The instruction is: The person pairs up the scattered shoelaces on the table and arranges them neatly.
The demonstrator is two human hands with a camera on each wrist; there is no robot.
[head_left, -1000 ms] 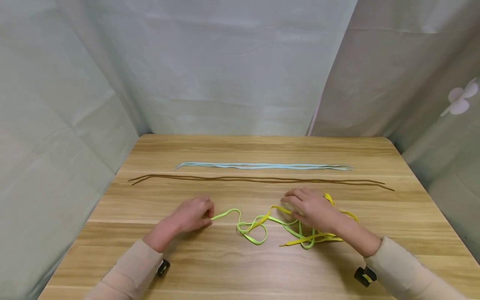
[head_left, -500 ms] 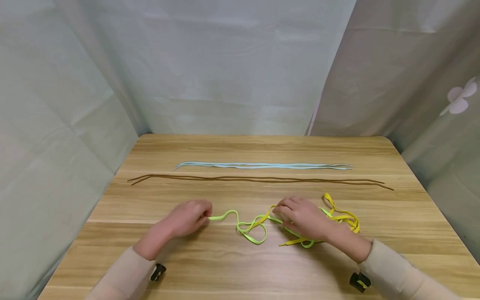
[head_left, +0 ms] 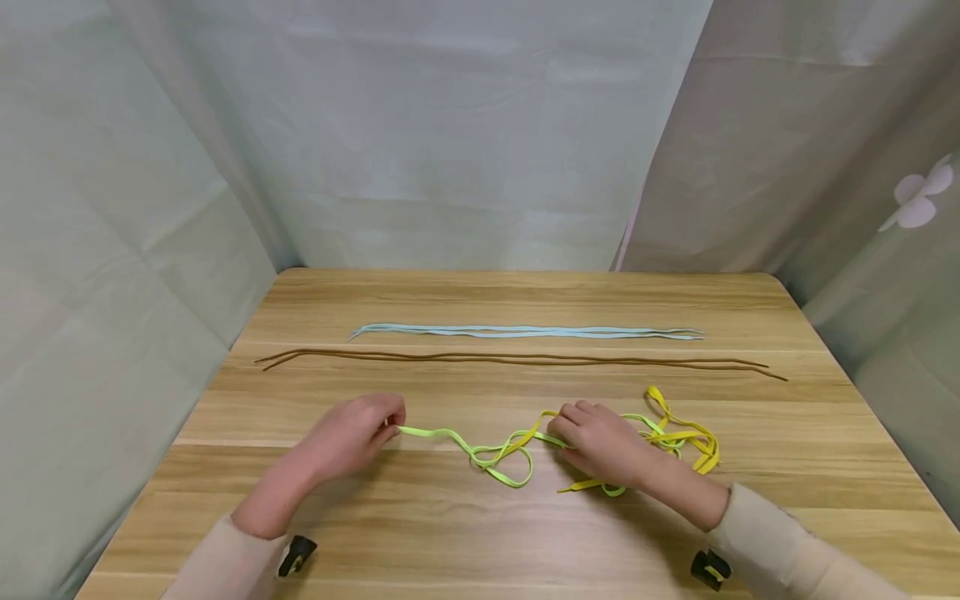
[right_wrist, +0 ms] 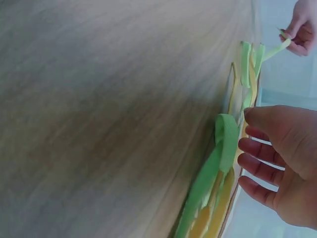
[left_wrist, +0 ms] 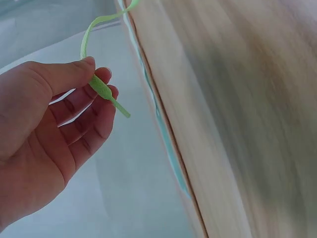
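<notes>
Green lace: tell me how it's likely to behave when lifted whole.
The green lace will likely be floppy: it bends and lies in loose loops. It should feel light, as it is a thin, narrow strip. It may snag or drag the yellow lace, since the two cross.

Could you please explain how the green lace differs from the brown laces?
The green lace is bright, flat and wider, while the brown laces are dark and thin. The green lace curls into loops and crosses the yellow lace; the brown laces lie nearly straight. The left hand pinches the green lace near its tip, whereas no hand touches the brown laces. Both are long and narrow.
</notes>
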